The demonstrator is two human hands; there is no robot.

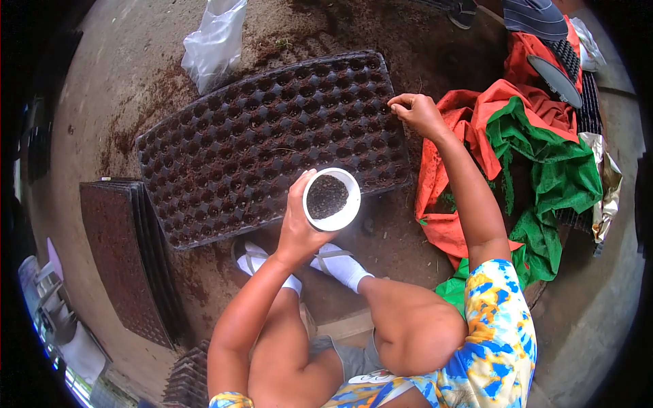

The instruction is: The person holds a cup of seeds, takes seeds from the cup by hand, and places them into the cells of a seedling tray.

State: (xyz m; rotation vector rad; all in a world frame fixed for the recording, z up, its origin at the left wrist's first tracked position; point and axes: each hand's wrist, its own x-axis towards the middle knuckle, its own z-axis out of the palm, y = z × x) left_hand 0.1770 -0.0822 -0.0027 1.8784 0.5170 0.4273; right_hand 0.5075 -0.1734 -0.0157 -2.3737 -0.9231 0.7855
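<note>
My left hand [299,228] is wrapped round a white cup [353,207], partly filled with small dark grains [327,197] that look like seeds. The cup is held above the near edge of a black seedling tray [272,139], whose many round cells hold dark brown soil. Over the tray's right end, my right hand [418,114] has thumb and forefinger pinched together. Whatever lies between those fingertips is too small to make out.
A stack of soil-filled trays [126,251] stands at left, with more black trays [187,377] below. Clear plastic bag [215,47] lies behind the tray. Right are an orange-and-green sack [544,160], a foil packet [605,183] and another person's shoe [462,12].
</note>
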